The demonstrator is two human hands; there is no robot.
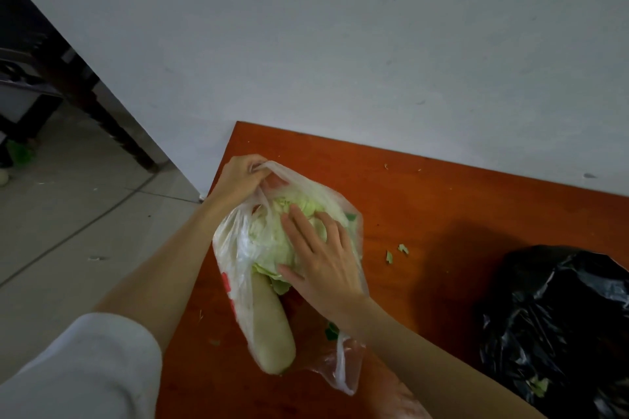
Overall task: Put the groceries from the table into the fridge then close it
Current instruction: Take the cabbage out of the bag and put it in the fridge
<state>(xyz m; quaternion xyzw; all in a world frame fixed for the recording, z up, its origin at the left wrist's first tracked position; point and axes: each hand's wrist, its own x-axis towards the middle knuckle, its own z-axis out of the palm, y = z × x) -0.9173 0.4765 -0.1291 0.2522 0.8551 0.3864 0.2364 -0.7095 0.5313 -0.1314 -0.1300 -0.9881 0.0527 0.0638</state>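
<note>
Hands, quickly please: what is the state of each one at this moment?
Left hand: closed, pinching the handle of the clear plastic bag.
Right hand: open, fingers spread flat on the cabbage in the bag.

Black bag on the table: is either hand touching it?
No: the black bag lies apart, while the left hand pinches the clear bag and the right hand rests on the cabbage.

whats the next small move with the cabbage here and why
Probably lift the cabbage out of the bag: the left hand pinches the bag's rim open, the right hand lies spread on the cabbage, and the table still holds it.
</note>
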